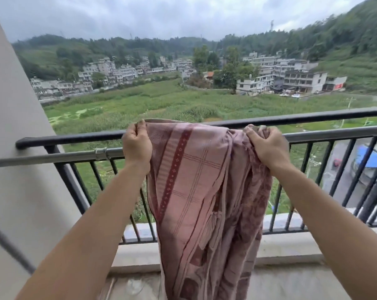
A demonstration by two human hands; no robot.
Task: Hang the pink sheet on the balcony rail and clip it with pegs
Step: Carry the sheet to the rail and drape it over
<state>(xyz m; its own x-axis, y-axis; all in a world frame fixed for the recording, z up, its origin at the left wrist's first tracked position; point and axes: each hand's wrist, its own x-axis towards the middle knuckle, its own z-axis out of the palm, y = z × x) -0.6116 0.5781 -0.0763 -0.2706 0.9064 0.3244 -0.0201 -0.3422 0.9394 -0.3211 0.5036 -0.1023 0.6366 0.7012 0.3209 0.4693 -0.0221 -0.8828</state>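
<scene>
Both the left hand [136, 144] and right hand [267, 146] grip the pink sheet's [196, 180] top edge, held parallel to and just inboard of the black balcony rail [75, 138].

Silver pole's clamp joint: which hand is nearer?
Left. The left hand grips the pink sheet just right of the clamp joint; the right hand grips it farther right.

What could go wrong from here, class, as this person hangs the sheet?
Only the left hand and right hand grip the bunched pink sheet at the black rail; with a drop beyond, a slip could lose it. Its lower end hangs toward the balcony floor and may get dirty.
</scene>
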